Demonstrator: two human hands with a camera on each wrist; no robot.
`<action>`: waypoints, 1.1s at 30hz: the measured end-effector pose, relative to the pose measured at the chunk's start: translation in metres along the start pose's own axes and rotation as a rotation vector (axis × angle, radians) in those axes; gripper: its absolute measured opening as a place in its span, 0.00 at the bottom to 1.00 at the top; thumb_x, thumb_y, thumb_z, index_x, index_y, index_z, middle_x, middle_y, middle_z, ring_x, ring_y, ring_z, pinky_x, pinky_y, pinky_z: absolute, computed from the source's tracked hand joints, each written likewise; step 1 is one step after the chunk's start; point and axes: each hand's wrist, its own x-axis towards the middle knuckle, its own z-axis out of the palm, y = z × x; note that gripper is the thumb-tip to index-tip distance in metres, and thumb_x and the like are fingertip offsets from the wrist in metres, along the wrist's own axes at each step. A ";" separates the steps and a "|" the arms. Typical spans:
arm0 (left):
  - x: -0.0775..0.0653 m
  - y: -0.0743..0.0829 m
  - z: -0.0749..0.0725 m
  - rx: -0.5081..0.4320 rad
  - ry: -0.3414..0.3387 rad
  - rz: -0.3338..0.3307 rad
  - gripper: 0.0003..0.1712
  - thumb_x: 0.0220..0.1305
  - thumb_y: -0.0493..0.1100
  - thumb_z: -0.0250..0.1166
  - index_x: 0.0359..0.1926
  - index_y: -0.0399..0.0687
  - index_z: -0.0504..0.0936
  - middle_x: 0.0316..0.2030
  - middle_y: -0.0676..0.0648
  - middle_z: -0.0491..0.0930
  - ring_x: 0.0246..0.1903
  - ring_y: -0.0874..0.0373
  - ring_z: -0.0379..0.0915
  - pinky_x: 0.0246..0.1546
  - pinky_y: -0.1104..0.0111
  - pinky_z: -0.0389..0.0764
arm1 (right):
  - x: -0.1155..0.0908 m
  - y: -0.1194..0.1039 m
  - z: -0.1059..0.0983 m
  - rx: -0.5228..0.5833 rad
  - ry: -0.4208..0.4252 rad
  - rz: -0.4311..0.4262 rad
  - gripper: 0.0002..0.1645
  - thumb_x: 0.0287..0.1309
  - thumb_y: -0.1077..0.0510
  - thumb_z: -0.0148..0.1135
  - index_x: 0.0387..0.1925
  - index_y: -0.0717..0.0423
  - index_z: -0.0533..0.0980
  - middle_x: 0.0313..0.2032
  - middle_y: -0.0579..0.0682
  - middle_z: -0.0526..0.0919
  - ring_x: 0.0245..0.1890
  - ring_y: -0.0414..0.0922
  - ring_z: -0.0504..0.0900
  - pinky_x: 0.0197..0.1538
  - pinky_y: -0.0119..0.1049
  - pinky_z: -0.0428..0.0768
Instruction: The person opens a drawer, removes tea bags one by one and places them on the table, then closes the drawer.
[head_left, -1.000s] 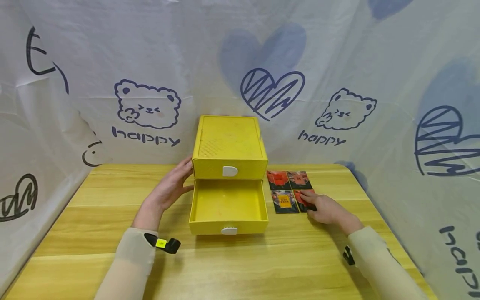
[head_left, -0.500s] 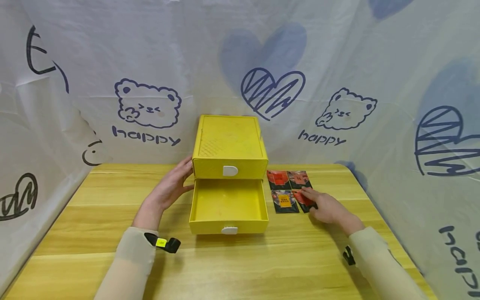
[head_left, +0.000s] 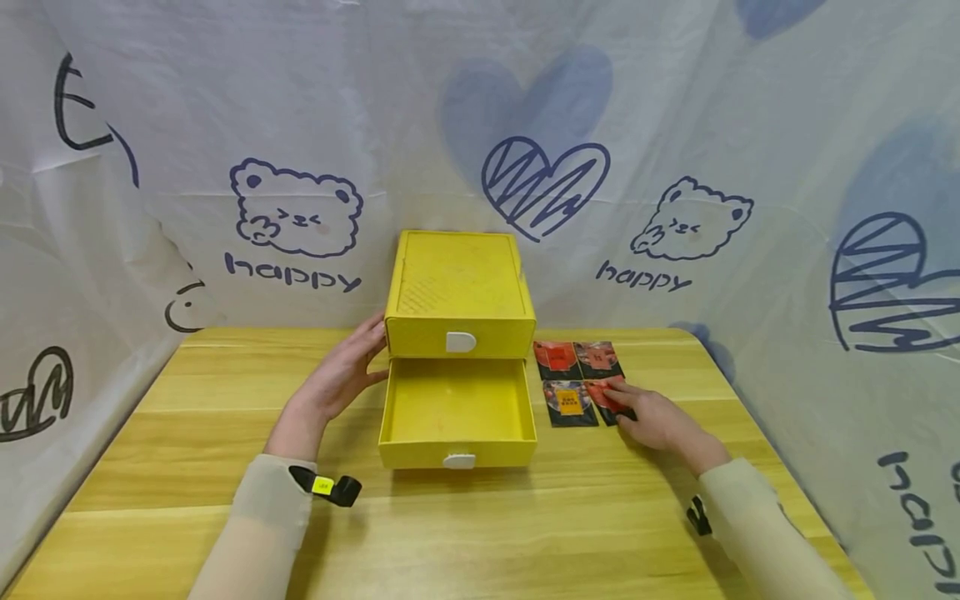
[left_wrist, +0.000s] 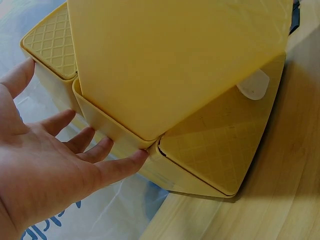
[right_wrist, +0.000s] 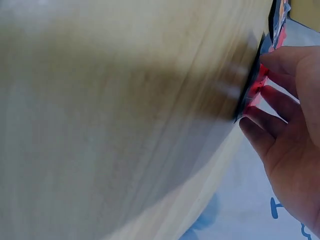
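Note:
A yellow two-drawer box [head_left: 459,275] stands at the back middle of the table, its lower drawer [head_left: 459,400] pulled out with nothing inside. My left hand [head_left: 341,371] rests against the box's left side with fingers extended; in the left wrist view the fingertips touch the drawer unit [left_wrist: 117,130]. To the box's right lie several flat printed packets in two rows. My right hand [head_left: 660,421] touches the red and black packet [head_left: 609,400] at the near right, its fingers lightly bent on it. In the right wrist view, that packet [right_wrist: 256,87] is partly hidden by the fingers.
Two red packets [head_left: 557,358] [head_left: 598,358] lie in the far row, and one with an orange label [head_left: 570,403] beside the touched one. A white printed cloth [head_left: 420,108] hangs behind and around the wooden table [head_left: 480,542].
The near right packet has turned slightly under my right hand, its lower end shifting right. My right fingers have moved a little to the right. The left hand stays put.

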 end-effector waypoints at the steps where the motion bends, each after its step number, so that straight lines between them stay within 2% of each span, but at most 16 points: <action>1: 0.000 0.000 0.000 -0.002 -0.001 0.000 0.31 0.69 0.55 0.44 0.70 0.62 0.48 0.69 0.50 0.45 0.64 0.56 0.38 0.59 0.37 0.46 | 0.000 0.000 0.001 -0.001 0.003 -0.003 0.34 0.59 0.53 0.54 0.65 0.53 0.59 0.67 0.56 0.56 0.58 0.57 0.61 0.56 0.56 0.68; 12: 0.000 -0.002 0.000 0.000 0.002 -0.001 0.31 0.69 0.56 0.44 0.70 0.62 0.48 0.69 0.50 0.45 0.64 0.58 0.39 0.60 0.37 0.46 | -0.001 -0.001 0.002 -0.010 0.035 -0.012 0.35 0.58 0.52 0.56 0.66 0.51 0.58 0.67 0.56 0.56 0.58 0.57 0.62 0.55 0.56 0.68; 18: 0.000 -0.001 0.001 0.004 0.003 -0.001 0.31 0.69 0.56 0.44 0.70 0.62 0.48 0.70 0.50 0.44 0.64 0.58 0.39 0.60 0.37 0.46 | -0.004 -0.006 -0.005 0.009 0.091 -0.016 0.35 0.58 0.53 0.56 0.66 0.50 0.59 0.66 0.55 0.57 0.57 0.56 0.64 0.54 0.56 0.70; 26: 0.000 0.000 0.002 0.006 0.001 0.000 0.31 0.69 0.56 0.44 0.70 0.62 0.48 0.70 0.50 0.44 0.64 0.58 0.39 0.60 0.37 0.45 | -0.003 -0.021 -0.018 -0.003 0.269 -0.073 0.36 0.58 0.52 0.56 0.67 0.43 0.56 0.66 0.49 0.58 0.59 0.52 0.61 0.55 0.55 0.68; 33: 0.000 0.000 0.001 0.005 0.000 0.000 0.31 0.69 0.56 0.44 0.70 0.62 0.49 0.69 0.50 0.45 0.64 0.57 0.38 0.60 0.37 0.46 | -0.006 -0.048 -0.032 0.002 0.486 -0.168 0.30 0.58 0.51 0.56 0.63 0.47 0.64 0.60 0.53 0.68 0.57 0.51 0.65 0.52 0.55 0.72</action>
